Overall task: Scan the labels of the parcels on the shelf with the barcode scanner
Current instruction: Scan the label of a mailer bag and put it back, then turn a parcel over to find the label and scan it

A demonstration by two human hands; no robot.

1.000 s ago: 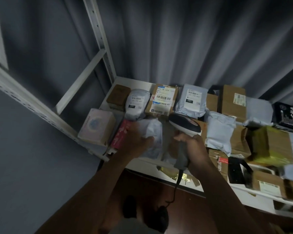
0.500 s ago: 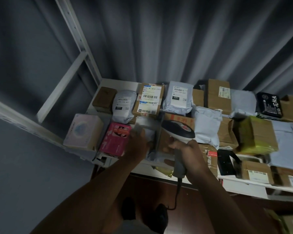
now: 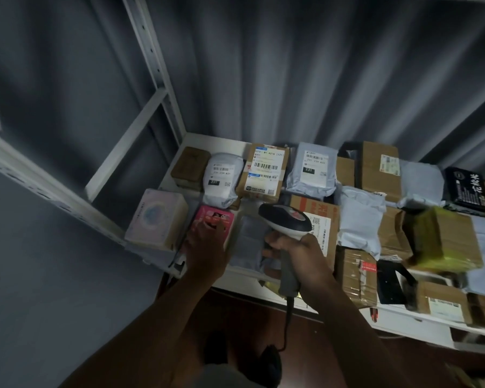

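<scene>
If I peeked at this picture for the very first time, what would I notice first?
Probably the barcode scanner in the middle, its black-and-white head held over the parcels by the right hand. Next, the bright pink box near the shelf's front left, with the left hand resting on it. Then the yellow-taped carton on the right.
</scene>
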